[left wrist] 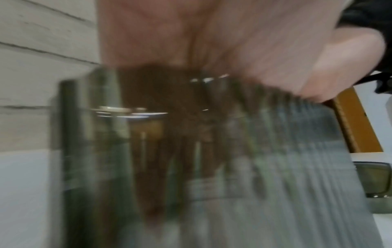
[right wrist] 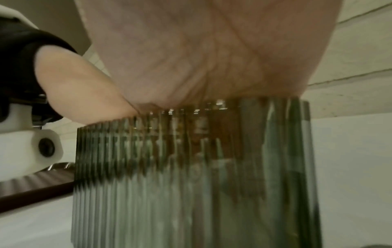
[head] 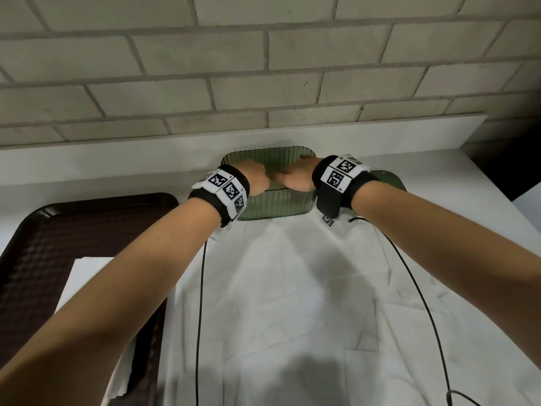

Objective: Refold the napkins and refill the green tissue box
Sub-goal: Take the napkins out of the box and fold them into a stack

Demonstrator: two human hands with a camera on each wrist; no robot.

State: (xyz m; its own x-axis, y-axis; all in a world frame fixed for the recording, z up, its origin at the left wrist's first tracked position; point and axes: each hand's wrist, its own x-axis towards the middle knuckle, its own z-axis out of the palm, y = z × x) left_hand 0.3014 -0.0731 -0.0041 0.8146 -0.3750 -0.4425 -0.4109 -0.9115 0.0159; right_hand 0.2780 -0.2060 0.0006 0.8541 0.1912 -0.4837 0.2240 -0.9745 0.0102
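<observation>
The green ribbed tissue box (head: 275, 205) stands open-topped at the back middle of the table. Both hands reach into it from above. My left hand (head: 257, 178) has its fingers down inside the box at the left, and my right hand (head: 295, 180) at the right. Seen through the wall of the box (left wrist: 297, 151), the left hand's (left wrist: 212, 42) fingers run straight down. The right hand (right wrist: 191, 50) has its thumb on the near rim of the box (right wrist: 169, 201). A pale layer fills the box's lower part. The fingertips are hidden.
The box's green lid (head: 390, 180) lies flat just right of the box. A dark brown tray (head: 58, 230) at the left carries a white napkin (head: 85, 276). A large white sheet (head: 292, 288) covers the table in front. A brick wall stands close behind the box.
</observation>
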